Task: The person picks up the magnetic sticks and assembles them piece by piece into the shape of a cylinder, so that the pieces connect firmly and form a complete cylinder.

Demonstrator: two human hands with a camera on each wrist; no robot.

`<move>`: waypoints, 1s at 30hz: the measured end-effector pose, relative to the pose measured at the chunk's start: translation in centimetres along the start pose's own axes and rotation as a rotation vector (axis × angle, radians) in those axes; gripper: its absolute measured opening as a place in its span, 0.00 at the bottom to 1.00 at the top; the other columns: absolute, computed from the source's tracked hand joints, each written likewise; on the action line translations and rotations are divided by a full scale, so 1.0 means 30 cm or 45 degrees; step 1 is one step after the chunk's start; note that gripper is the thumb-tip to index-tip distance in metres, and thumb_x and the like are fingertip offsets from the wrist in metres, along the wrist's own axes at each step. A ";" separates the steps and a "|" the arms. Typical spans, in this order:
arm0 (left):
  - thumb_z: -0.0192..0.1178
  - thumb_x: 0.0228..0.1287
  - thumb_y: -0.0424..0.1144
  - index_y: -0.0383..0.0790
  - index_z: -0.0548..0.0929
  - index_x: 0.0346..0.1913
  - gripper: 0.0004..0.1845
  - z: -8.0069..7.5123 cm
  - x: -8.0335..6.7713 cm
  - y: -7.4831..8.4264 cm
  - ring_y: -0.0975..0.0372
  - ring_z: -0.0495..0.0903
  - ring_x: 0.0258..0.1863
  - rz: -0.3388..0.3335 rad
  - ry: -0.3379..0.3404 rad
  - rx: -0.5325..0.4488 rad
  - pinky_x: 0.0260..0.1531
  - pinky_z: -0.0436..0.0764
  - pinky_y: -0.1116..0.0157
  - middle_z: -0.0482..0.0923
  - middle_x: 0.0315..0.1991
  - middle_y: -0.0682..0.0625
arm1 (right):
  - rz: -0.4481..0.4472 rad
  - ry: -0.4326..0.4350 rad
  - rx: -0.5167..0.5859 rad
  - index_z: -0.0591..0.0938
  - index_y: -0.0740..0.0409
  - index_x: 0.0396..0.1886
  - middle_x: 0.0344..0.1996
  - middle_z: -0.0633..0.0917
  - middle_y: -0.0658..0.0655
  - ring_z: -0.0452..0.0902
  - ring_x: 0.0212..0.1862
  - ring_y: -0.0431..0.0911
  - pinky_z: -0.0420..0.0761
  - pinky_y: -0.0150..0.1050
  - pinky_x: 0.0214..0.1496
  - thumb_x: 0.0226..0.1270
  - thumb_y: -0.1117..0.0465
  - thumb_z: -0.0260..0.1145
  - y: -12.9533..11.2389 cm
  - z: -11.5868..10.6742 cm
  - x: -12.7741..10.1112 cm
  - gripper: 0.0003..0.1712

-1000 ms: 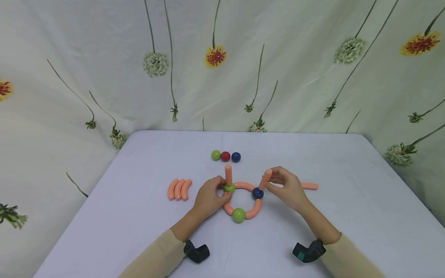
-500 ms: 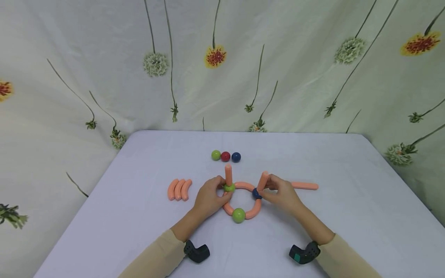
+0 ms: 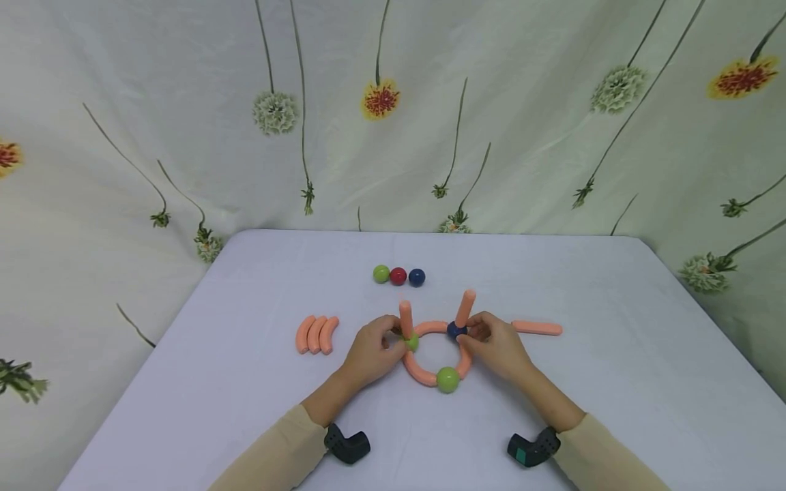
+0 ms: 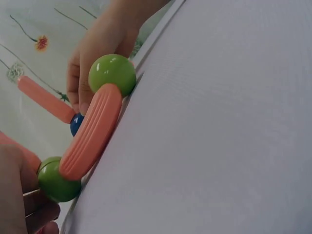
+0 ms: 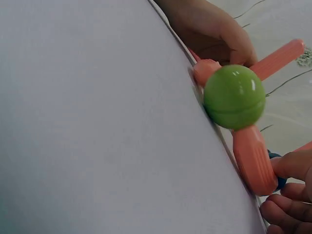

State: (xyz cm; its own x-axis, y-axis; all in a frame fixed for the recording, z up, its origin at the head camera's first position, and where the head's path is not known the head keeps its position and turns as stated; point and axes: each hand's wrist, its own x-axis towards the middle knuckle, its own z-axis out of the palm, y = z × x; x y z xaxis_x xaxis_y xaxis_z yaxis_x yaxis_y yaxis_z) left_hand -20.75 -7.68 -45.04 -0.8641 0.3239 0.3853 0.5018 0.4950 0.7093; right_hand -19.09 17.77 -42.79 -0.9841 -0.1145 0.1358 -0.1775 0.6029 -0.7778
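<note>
Left hand [image 3: 368,351] pinches green ball [image 3: 411,341] under one upright stick [image 3: 405,318]; right hand [image 3: 497,348] pinches blue ball [image 3: 456,331] under the other stick [image 3: 464,307]. Ring [image 3: 430,327] flat on bench [image 3: 245,382], mid-bench.

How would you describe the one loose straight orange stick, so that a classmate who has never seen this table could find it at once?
Start at the white table and find the ring of orange curved pieces and balls between the two hands. Just beyond the right hand, on its outer side, lies the straight orange stick. It lies flat and alone, whereas the three curved pieces on the left lie side by side.
</note>
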 end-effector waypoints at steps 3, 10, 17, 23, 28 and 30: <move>0.57 0.59 0.28 0.44 0.85 0.36 0.10 -0.001 -0.001 0.002 0.66 0.71 0.26 0.021 -0.043 -0.083 0.28 0.72 0.68 0.81 0.34 0.57 | -0.012 0.040 0.010 0.81 0.62 0.42 0.31 0.83 0.52 0.78 0.35 0.45 0.76 0.37 0.36 0.62 0.61 0.71 0.007 0.003 0.002 0.12; 0.60 0.61 0.31 0.44 0.86 0.34 0.07 0.001 -0.004 0.004 0.66 0.74 0.29 0.060 -0.204 -0.187 0.31 0.74 0.68 0.80 0.30 0.58 | -0.100 0.046 0.043 0.84 0.61 0.42 0.34 0.85 0.53 0.79 0.37 0.45 0.78 0.38 0.40 0.62 0.63 0.70 0.014 0.013 0.001 0.10; 0.65 0.61 0.37 0.44 0.82 0.34 0.03 0.009 0.002 0.000 0.66 0.74 0.28 0.018 -0.163 -0.139 0.31 0.74 0.68 0.76 0.27 0.59 | -0.197 -0.145 0.159 0.82 0.63 0.52 0.44 0.85 0.56 0.80 0.47 0.49 0.78 0.41 0.49 0.69 0.59 0.65 0.013 0.026 -0.003 0.16; 0.68 0.59 0.42 0.43 0.82 0.44 0.12 0.006 0.005 0.009 0.69 0.72 0.25 -0.025 -0.133 -0.010 0.28 0.73 0.69 0.74 0.27 0.61 | -0.175 -0.230 0.136 0.81 0.62 0.55 0.48 0.84 0.56 0.79 0.50 0.50 0.77 0.46 0.53 0.70 0.59 0.63 0.007 -0.004 0.006 0.18; 0.67 0.57 0.40 0.42 0.84 0.48 0.15 0.003 0.003 0.020 0.70 0.69 0.21 -0.029 -0.177 0.037 0.23 0.70 0.69 0.72 0.23 0.62 | -0.145 -0.100 -0.069 0.82 0.64 0.50 0.45 0.84 0.58 0.78 0.49 0.52 0.77 0.50 0.51 0.68 0.64 0.64 0.025 -0.110 0.035 0.14; 0.67 0.57 0.41 0.42 0.84 0.48 0.15 0.002 0.003 0.021 0.70 0.69 0.20 -0.044 -0.163 0.072 0.23 0.69 0.70 0.71 0.22 0.62 | -0.140 -0.077 -0.183 0.82 0.66 0.50 0.45 0.84 0.60 0.78 0.49 0.55 0.77 0.53 0.51 0.66 0.65 0.64 0.039 -0.162 0.044 0.14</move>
State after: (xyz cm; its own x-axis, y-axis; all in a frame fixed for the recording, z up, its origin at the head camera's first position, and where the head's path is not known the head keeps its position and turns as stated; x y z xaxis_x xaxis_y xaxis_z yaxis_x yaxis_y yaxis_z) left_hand -20.51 -7.29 -44.61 -0.8706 0.4045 0.2800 0.4764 0.5514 0.6848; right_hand -20.63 22.17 -40.55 -0.9572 -0.2308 0.1747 -0.2876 0.6905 -0.6637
